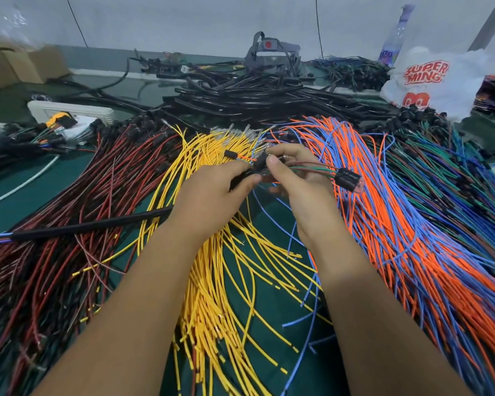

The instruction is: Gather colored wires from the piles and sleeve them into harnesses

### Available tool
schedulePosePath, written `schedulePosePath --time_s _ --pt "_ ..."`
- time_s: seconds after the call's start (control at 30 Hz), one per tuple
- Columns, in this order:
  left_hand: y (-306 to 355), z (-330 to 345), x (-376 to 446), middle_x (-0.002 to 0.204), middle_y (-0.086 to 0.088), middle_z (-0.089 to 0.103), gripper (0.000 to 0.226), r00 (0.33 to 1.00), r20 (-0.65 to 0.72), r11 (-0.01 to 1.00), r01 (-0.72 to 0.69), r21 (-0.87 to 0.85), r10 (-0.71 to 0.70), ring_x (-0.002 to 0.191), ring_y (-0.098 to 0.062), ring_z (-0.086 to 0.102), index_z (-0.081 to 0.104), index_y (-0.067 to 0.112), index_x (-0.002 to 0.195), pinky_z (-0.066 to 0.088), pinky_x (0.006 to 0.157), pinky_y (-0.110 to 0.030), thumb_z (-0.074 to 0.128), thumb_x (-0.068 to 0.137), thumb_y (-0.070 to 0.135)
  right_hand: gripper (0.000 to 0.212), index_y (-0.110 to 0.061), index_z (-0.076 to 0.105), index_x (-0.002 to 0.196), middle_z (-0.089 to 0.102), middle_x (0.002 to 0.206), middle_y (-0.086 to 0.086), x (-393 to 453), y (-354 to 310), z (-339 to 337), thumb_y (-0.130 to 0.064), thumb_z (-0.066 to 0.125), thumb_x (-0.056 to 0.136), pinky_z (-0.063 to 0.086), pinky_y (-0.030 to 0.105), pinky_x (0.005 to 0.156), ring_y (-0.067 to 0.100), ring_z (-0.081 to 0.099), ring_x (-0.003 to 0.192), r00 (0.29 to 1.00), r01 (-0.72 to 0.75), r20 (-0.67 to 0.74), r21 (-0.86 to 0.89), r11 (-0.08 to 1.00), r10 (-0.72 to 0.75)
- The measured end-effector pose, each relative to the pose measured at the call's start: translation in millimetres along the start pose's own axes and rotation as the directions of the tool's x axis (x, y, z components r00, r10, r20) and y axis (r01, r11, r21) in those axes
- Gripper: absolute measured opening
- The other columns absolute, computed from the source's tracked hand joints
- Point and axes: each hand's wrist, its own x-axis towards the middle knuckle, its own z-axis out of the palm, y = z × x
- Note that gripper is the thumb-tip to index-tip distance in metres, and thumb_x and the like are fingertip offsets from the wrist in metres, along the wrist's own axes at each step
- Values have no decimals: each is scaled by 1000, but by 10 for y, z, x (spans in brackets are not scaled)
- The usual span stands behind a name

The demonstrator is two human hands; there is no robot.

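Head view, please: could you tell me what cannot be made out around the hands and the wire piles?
- Head view: where the black sleeve meets the wires is hidden by the left hand.
- The right hand covers the wire ends it pinches.
- Red wires and orange wires are cut off by the frame edges.
- The bottle label is blurred.

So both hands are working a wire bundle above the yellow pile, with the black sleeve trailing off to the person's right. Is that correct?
Not quite. In the head view the left hand and right hand do work the wire bundle above the yellow pile, but the black sleeve trails off to the person's left.
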Motion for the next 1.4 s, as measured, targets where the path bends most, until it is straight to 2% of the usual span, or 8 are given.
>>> schedulePosePath --time_s 0.1,0.23,0.47,0.63,0.8,1.0,1.27,1.4 --pt "1 20 2 71 9 60 28 1000 -12 999 5 -34 -5 65 -9 55 64 27 104 42 54 -33 46 95 47 11 -32 69 92 70 100 7 -2 -19 -10 -25 64 85 52 26 67 22 69 88 999 -15 -35 99 995 18" --pt "5 36 41 85 9 60 21 989 -125 997 -79 -22 76 81 -13 55 67 20 107 40 65 -30 53 96 31 10 -26 64 100 68 100 6 15 -55 -23 -18 60 94 51 30 69 22 65 83 985 -79 -129 270 959 118" --pt "101 -14 55 85 -3 72 18 837 -473 955 -295 31 274 81 -11 57 76 9 94 47 74 -32 74 77 12 21 -15 61 108 66 91 2 -15 -131 -61 -25 53 90 49 23 67 13 62 71 988 -154 104 489 859 118" --pt "87 -35 26 86 -3 72 18 851 -450 962 -258 90 270 83 -20 64 76 11 93 51 76 -44 74 76 10 25 -21 64 105 68 84 -6 -27 -144 -61 -11 44 94 48 21 66 10 59 73 989 -137 114 478 867 93" --pt "89 -22 -3 91 -3 72 19 895 -395 978 -181 102 207 83 -23 68 76 11 98 56 72 -42 69 80 12 21 -21 59 95 64 81 -1 -4 -113 -6 -2 48 94 46 20 60 6 59 61 992 -83 -45 442 893 115" --pt "120 -3 1 92 1 71 21 933 -322 985 -129 118 161 85 -20 66 75 16 102 56 69 -40 72 82 17 24 -21 59 79 60 88 9 14 -77 6 0 59 89 46 24 61 20 59 75 969 59 -244 325 944 24" --pt "40 -14 8 92 4 70 26 957 -271 994 -107 15 107 86 -16 62 74 23 105 51 75 -35 69 83 13 25 -23 67 74 66 81 -1 8 -40 31 -3 64 88 47 21 63 14 61 77 987 24 -159 234 972 14" --pt "33 -1 -1 91 5 70 24 946 -304 994 -104 34 110 84 -16 62 73 23 106 54 72 -37 65 84 21 19 -20 66 83 66 84 1 12 -34 7 -3 61 89 51 23 67 15 64 76 994 -2 -103 320 947 37"
